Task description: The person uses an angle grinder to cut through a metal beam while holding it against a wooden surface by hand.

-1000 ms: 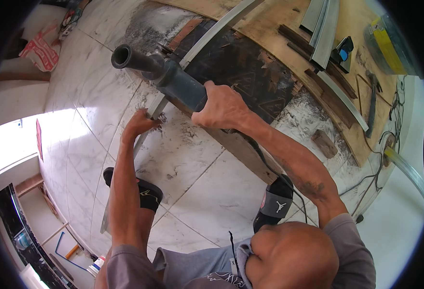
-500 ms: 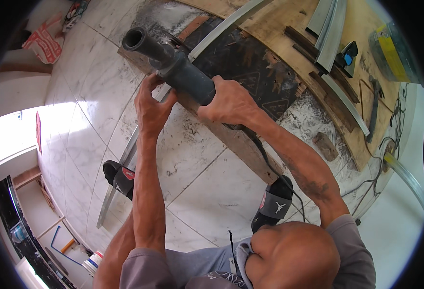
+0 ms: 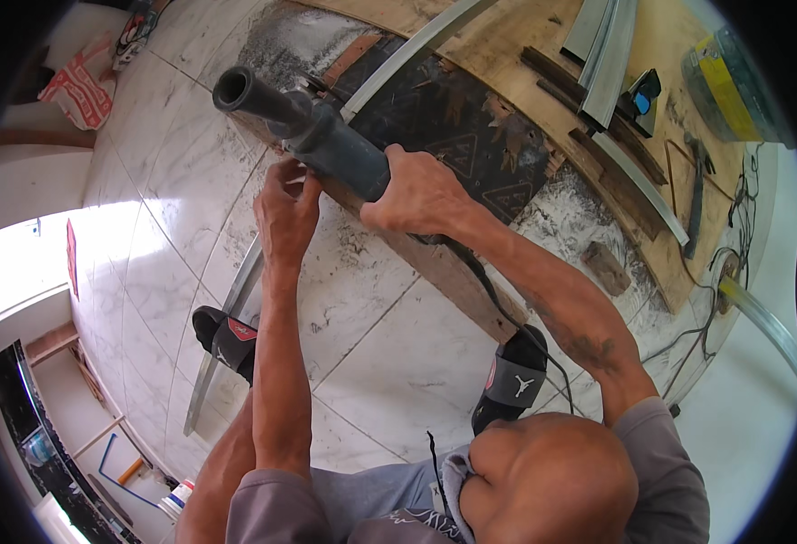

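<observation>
A dark blue-grey corded angle grinder (image 3: 353,156), its black side handle (image 3: 267,100) tilted up toward me, lies across a long metal channel (image 3: 416,53). My right hand (image 3: 421,192) wraps round the grinder's rear body. Beside the tool's front end, my left hand (image 3: 285,213) has its thumb and fingers closed at the channel; the exact grip is partly hidden. A wooden board (image 3: 457,281) lies under the channel and grinder. The grinder's disc is mostly hidden behind its body.
Dusty tiles (image 3: 362,317) surround my sandalled feet. The grinder's cord (image 3: 498,304) runs past my right foot. On plywood (image 3: 516,54) at the right lie metal channels (image 3: 611,72), wood strips (image 3: 629,186) and a hammer (image 3: 699,199). A clear bucket (image 3: 734,91) stands beyond.
The grinder and my right hand have shifted slightly left and down. My left thumb and fingers have drawn closer together at the channel.
</observation>
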Action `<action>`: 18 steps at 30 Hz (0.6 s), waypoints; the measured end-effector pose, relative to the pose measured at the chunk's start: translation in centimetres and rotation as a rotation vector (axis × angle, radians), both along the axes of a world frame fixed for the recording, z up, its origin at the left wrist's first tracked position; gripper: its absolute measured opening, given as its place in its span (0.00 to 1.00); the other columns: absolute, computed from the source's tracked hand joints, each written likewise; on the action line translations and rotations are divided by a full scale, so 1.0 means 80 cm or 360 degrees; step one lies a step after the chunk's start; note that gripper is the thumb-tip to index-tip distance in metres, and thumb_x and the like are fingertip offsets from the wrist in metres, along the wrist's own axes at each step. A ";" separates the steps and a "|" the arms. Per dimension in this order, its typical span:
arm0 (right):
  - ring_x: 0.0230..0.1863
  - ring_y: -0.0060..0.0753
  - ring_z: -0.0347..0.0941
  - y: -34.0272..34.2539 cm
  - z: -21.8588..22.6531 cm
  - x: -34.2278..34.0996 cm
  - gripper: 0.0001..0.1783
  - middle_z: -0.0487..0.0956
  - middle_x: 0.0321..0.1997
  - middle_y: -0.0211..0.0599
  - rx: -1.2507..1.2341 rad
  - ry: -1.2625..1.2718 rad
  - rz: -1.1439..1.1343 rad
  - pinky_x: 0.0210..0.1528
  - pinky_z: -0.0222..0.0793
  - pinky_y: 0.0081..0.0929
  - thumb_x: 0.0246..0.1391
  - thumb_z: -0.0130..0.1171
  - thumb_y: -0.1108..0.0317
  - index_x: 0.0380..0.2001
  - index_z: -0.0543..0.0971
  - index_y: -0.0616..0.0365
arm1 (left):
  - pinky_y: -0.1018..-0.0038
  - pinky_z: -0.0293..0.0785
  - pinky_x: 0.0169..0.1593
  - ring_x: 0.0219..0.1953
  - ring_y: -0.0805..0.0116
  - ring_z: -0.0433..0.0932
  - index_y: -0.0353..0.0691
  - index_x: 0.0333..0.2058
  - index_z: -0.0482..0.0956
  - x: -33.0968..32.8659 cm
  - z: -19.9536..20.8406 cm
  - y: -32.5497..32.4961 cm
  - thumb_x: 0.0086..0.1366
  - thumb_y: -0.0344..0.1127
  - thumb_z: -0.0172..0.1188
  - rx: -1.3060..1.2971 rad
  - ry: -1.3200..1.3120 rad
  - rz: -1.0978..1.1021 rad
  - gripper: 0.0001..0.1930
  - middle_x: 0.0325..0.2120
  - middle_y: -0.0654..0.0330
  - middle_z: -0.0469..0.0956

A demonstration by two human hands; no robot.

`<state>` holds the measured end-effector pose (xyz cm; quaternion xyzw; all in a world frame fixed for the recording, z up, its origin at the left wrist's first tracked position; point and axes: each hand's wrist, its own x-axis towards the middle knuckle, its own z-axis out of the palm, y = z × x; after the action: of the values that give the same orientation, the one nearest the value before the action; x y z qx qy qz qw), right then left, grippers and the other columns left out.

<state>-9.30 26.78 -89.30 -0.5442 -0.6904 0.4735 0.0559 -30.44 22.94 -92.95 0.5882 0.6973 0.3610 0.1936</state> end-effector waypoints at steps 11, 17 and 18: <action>0.50 0.56 0.82 -0.003 0.004 -0.007 0.38 0.83 0.45 0.59 -0.0035 -0.0041 0.0016 0.56 0.76 0.40 0.42 0.71 0.51 0.49 0.74 0.71 | 0.68 0.80 0.41 0.33 0.64 0.81 0.27 0.41 0.79 0.060 0.008 0.005 0.72 0.46 0.56 -0.0519 -0.1099 0.0405 0.21 0.36 0.53 0.82; 0.51 0.56 0.81 -0.003 -0.008 -0.015 0.39 0.83 0.46 0.59 0.0036 -0.0048 0.0022 0.56 0.76 0.42 0.41 0.71 0.50 0.49 0.74 0.71 | 0.71 0.76 0.37 0.31 0.68 0.80 0.28 0.40 0.80 0.081 -0.003 0.025 0.61 0.44 0.71 -0.0332 -0.1000 0.0298 0.21 0.34 0.55 0.82; 0.51 0.56 0.81 -0.001 -0.008 -0.014 0.39 0.83 0.46 0.59 0.0049 -0.0056 0.0023 0.56 0.76 0.42 0.40 0.71 0.50 0.49 0.75 0.71 | 0.73 0.77 0.38 0.32 0.70 0.80 0.30 0.39 0.81 0.084 -0.002 0.027 0.61 0.41 0.72 -0.0305 -0.1243 0.0304 0.19 0.33 0.57 0.82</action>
<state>-10.44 26.66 -89.92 -0.5466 -0.7023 0.4535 0.0485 -23.73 25.14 -93.07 0.3190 0.6534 0.5067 0.4632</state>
